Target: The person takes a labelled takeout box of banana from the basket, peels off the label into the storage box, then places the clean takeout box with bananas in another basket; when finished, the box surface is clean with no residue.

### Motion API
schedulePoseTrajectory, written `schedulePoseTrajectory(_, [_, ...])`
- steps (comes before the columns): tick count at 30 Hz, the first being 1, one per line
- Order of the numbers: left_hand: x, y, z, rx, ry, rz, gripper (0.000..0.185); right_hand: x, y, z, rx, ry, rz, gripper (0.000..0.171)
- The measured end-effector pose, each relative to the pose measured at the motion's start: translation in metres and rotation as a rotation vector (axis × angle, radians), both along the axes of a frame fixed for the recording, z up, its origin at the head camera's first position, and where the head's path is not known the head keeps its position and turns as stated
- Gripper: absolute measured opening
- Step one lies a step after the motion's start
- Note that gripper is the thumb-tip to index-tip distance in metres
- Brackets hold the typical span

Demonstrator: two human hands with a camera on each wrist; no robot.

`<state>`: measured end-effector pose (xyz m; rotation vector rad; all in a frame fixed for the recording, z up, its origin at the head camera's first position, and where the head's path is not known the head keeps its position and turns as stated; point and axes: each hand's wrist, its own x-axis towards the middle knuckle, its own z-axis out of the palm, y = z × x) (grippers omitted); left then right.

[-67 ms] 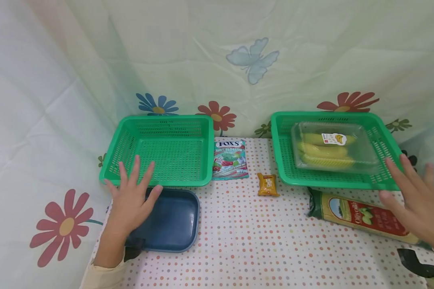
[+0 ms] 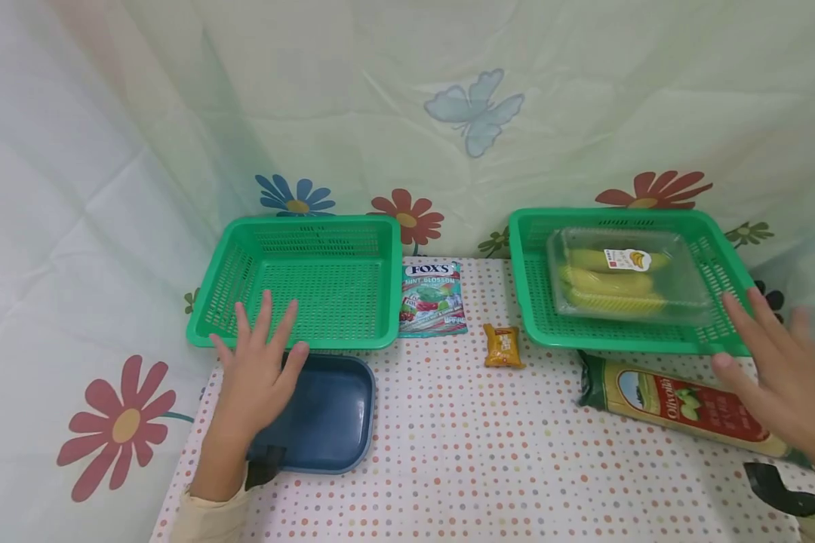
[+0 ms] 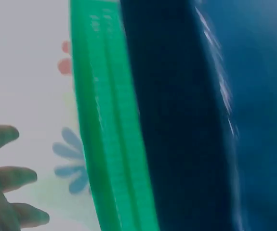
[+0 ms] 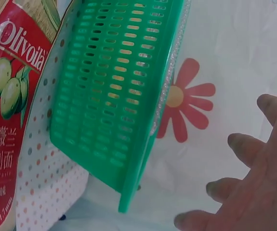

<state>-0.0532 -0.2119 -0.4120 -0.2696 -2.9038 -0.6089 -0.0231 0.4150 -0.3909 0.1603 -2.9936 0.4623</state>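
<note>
- Compared with a moment earlier, the left hand [image 2: 254, 373] has shifted slightly right and farther over the dark blue rectangular plastic tray [image 2: 326, 415]; its grip is spread, fingers straight, holding nothing.
- The right hand [image 2: 781, 377] has barely moved; its grip is likewise spread and holds nothing, hovering above the right end of the long Olivoila oil bottle with a red and green label [image 2: 679, 411].
- The tray lies on the dotted desk [image 2: 462, 460], near left, just in front of the left green perforated plastic basket [image 2: 299, 283].
- The bottle lies on its side, its long axis running left to right, slanting nearer toward the right.
- The bottle's right end is hidden by the hand; the right hand is blurred and partly cut off at the picture's edge.
- The tray's left near corner is covered by the left hand and wrist.
</note>
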Motion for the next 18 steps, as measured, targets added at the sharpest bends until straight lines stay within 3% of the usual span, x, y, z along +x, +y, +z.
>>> schedulePoseTrajectory(5, [-0.006, 0.048, 0.007, 0.225, 0.028, -0.037, 0.053, -0.013, 0.008, -0.001, -0.137, -0.023, 0.072, 0.070])
schedulePoseTrajectory(11, [-0.017, 0.106, 0.016, 0.488, 0.012, -0.136, 0.053, -0.036, 0.015, 0.003, -0.239, -0.081, 0.063, 0.069])
schedulePoseTrajectory(18, [-0.033, 0.165, 0.024, 0.634, -0.071, -0.222, 0.055, -0.064, 0.020, 0.012, -0.276, -0.196, 0.000, 0.066])
